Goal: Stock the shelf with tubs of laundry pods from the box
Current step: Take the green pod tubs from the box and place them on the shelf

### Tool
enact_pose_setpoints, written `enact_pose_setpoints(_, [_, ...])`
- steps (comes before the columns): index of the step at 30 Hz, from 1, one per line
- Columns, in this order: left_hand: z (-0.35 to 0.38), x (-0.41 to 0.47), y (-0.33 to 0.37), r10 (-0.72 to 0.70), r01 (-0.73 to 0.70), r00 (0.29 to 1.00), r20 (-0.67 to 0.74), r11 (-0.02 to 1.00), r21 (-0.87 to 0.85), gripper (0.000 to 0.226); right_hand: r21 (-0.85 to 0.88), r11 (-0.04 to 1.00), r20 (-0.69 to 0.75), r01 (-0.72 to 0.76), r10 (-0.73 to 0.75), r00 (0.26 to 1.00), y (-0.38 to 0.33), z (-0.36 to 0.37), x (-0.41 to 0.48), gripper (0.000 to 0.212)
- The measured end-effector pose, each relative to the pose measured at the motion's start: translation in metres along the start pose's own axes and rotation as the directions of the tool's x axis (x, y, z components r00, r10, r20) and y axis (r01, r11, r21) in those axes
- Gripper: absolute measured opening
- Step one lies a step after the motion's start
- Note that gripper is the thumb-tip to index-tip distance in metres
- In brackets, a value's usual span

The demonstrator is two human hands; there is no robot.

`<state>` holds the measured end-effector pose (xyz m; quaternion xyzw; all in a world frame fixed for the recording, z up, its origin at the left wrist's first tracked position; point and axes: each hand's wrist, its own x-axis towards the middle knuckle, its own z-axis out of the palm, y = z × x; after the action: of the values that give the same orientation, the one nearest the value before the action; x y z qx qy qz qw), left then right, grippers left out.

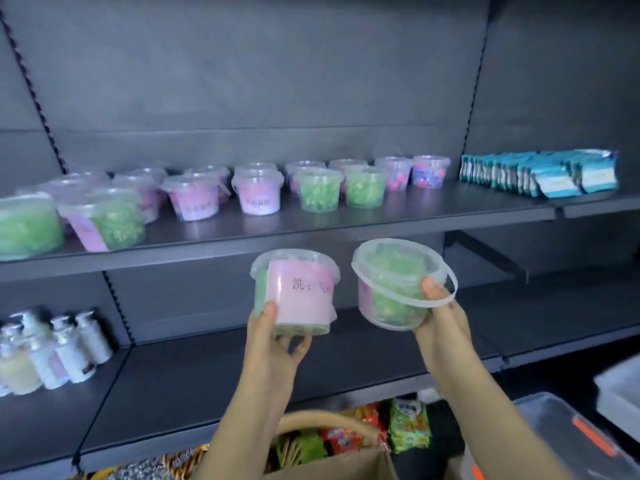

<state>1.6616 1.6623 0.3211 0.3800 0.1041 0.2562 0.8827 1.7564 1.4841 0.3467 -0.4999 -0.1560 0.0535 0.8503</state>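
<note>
The upper shelf (398, 218) runs across the middle of the frame and carries two rows of stocked tubs (256, 192), green and pink. Its front strip shows bare board at centre and centre right, and I judge that to be the place for the next two. The box (346, 467) sits at bottom centre, below my forearms. I hold both tubs just under the shelf edge, apart from each other. The labelled tub (298, 292), at centre frame, stands upright in my left hand (277, 344). The green tub (391, 282), right of centre, is tilted with its lid toward me in my right hand (443, 323). The fingers (268, 311) of each hand are curled round the tub's base, thumb on the near wall, the rest underneath and mostly hidden. Procedure, as I judge it: raise both tubs clear of the shelf lip before moving forward. Level the green tub first. Set each down flat in front of the rows, label outward. Let go only once the base rests fully on the board. Caution: the loose handle (401, 298) lies by my right thumb and could snag on release.
</note>
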Motion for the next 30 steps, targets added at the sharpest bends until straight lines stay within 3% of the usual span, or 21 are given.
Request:
enact_pose_setpoints(6, [0.085, 0.032, -0.001, 0.130, -0.146, 0.977, 0.169, 0.985, 0.086, 0.043, 0.030, 0.993, -0.002, 0.113, -0.113, 0.994, -0.056, -0.026, 0.047, 0.094])
enact_pose_setpoints(13, [0.160, 0.080, -0.037, 0.194, -0.230, 0.960, 0.202, 0.958, 0.173, 0.049, 0.018, 0.997, -0.009, 0.077, -0.077, 0.997, -0.085, -0.084, 0.136, 0.097])
enact_pose_setpoints(16, [0.185, 0.111, -0.058, 0.213, -0.262, 0.957, 0.196, 0.926, 0.273, 0.063, 0.005, 0.999, 0.028, 0.032, -0.032, 0.999, -0.093, -0.106, 0.183, 0.078])
enact_pose_setpoints(20, [0.212, 0.153, -0.084, 0.263, -0.293, 0.956, 0.131, 0.877, 0.382, 0.052, -0.063, 0.998, 0.050, -0.017, 0.021, 0.999, -0.096, -0.128, 0.245, 0.055])
enact_pose_setpoints(23, [0.226, 0.183, -0.096, 0.265, -0.271, 0.961, 0.081, 0.832, 0.485, 0.078, -0.106, 0.994, 0.045, -0.039, 0.044, 0.998, -0.095, -0.137, 0.287, 0.034])
enact_pose_setpoints(26, [0.246, 0.208, -0.104, 0.246, -0.220, 0.969, 0.035, 0.783, 0.582, 0.111, -0.134, 0.989, 0.023, -0.061, 0.064, 0.998, -0.091, -0.146, 0.322, 0.034])
enact_pose_setpoints(28, [0.263, 0.222, -0.111, 0.269, -0.233, 0.962, 0.033, 0.760, 0.606, 0.110, -0.122, 0.990, 0.006, -0.071, 0.073, 0.997, -0.090, -0.153, 0.341, 0.044])
enact_pose_setpoints(30, [0.278, 0.240, -0.120, 0.294, -0.252, 0.955, 0.033, 0.749, 0.613, 0.092, -0.103, 0.991, -0.026, -0.085, 0.083, 0.996, -0.090, -0.160, 0.357, 0.058])
